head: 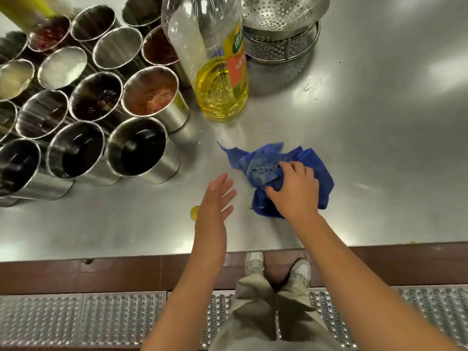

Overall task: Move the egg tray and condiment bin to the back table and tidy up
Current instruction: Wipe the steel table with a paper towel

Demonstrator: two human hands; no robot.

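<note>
A crumpled blue cloth (263, 160) lies on the steel table (367, 153) near its front edge. My right hand (295, 190) grips the cloth from above, fingers curled into its folds. My left hand (215, 198) hovers just left of the cloth, fingers straight and spread, holding nothing. Several round steel condiment cans (149, 95) with spices, powders and dark sauces stand packed together at the left. No egg tray is in view.
A large clear oil bottle (217, 72) stands behind the cloth. A perforated steel colander (281, 24) on a ring stand sits at the back. A small yellow cap (194, 213) lies by my left hand. Below the table edge are brown tiles and metal floor grating.
</note>
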